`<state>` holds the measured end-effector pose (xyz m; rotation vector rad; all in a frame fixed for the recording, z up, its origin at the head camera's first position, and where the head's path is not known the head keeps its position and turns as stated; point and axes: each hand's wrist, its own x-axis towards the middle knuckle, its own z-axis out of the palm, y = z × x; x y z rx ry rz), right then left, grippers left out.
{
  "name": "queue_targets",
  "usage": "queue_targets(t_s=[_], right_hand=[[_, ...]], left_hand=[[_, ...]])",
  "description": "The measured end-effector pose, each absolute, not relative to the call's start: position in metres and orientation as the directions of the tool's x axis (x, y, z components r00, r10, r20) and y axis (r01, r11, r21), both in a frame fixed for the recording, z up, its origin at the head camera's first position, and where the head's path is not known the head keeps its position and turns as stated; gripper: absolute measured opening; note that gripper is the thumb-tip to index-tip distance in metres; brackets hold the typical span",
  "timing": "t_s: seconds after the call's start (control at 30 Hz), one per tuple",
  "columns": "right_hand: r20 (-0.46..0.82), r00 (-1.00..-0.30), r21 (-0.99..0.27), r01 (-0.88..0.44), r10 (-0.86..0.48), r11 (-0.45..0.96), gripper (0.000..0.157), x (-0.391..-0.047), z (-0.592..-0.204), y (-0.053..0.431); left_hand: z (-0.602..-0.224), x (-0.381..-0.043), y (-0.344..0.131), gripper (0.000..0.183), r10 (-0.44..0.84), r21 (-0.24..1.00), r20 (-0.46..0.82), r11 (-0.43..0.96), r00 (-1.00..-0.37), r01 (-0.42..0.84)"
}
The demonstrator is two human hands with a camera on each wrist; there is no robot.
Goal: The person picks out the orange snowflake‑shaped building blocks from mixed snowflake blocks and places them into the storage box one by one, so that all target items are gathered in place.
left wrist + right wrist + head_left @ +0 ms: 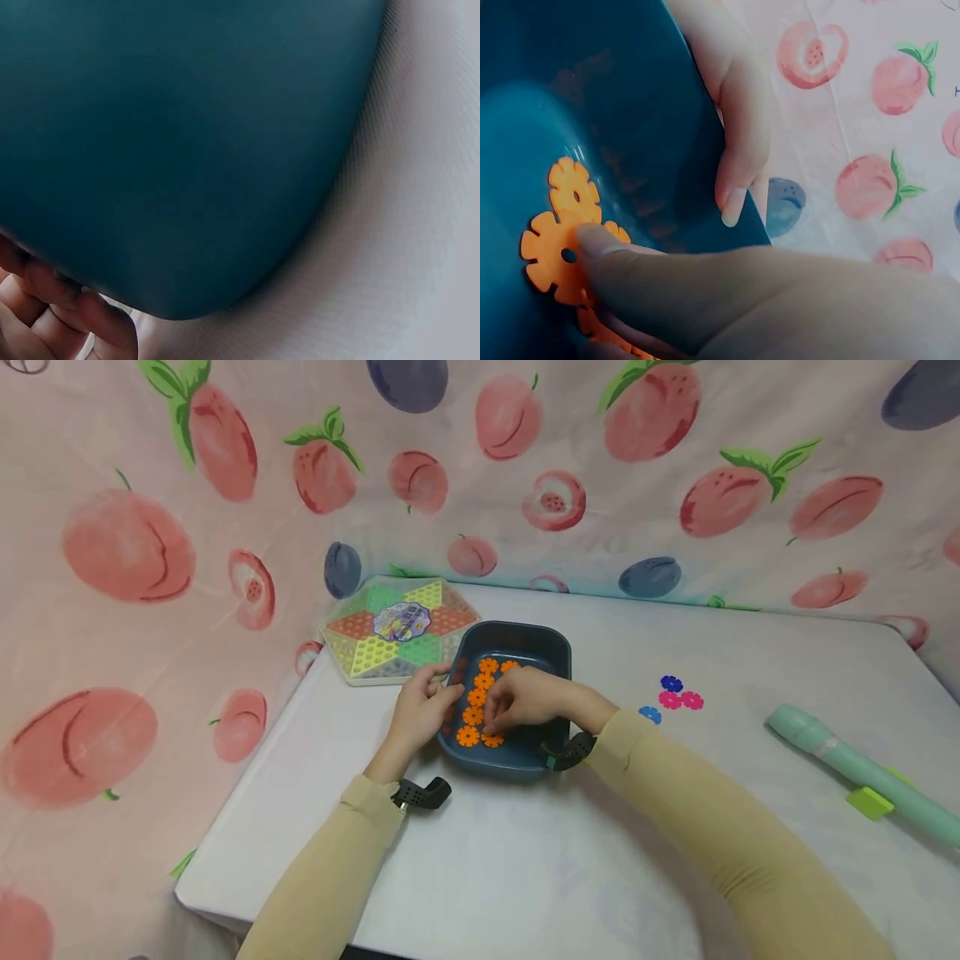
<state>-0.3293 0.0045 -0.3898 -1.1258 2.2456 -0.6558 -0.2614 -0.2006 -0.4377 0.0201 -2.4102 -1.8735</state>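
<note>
A dark blue plastic basin (495,767) sits on the table with orange notched snowflake discs (472,716) laid inside, several in a column along its left side. At the left wall, my left hand (416,710) holds the rim, its thumb over the edge and its fingers (109,322) bent against the outside. My right hand (532,697) reaches down into the basin. Its thumb lies on an orange snowflake disc (546,255), pinching it near the centre hole, with other fingers partly hidden beneath. More orange discs show just behind and below that one.
A hexagonal Chinese checkers board (401,622) lies behind the basin at left. To the right are loose pink snowflake discs (670,700) and blue ones (650,715). A mint-green tube-shaped object (847,760) rests farther right. Fruit-print cloth (555,460) hangs behind the table.
</note>
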Motion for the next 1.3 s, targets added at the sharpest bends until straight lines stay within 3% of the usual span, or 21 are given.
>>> queue_targets(t_s=[0.4,0.6,0.77,1.0,1.2,1.3], right_hand=[[-0.221,-0.532,-0.596,-0.589,-0.817,0.545,0.013,-0.328,-0.398,0.005],[-0.076,-0.609,-0.646,-0.573,-0.79,0.504,0.012,-0.325,-0.394,0.013],[0.069,-0.72,-0.698,-0.529,-0.691,0.482,0.016,-0.314,-0.375,0.041],[0.16,-0.862,-0.72,-0.435,-0.481,0.541,0.021,-0.283,-0.373,0.102],[0.262,-0.914,-0.608,-0.405,-0.31,0.683,0.019,-0.258,-0.39,0.166],[0.296,-0.923,-0.551,-0.374,-0.244,0.746,0.02,-0.252,-0.395,0.189]], left_hand=[[-0.441,-0.261,-0.199,0.047,-0.057,0.965,0.058,0.257,-0.997,0.042],[-0.442,-0.26,-0.196,0.046,-0.047,0.968,0.058,0.248,-0.997,0.045],[-0.441,-0.262,-0.193,0.046,-0.044,0.966,0.065,0.252,-0.997,0.052],[-0.444,-0.262,-0.192,0.046,-0.047,0.968,0.051,0.246,-0.998,0.038],[-0.449,-0.258,-0.199,0.046,-0.086,0.958,0.033,0.286,-0.996,0.007],[-0.447,-0.255,-0.207,0.059,-0.113,0.918,0.089,0.394,-0.99,0.038]])
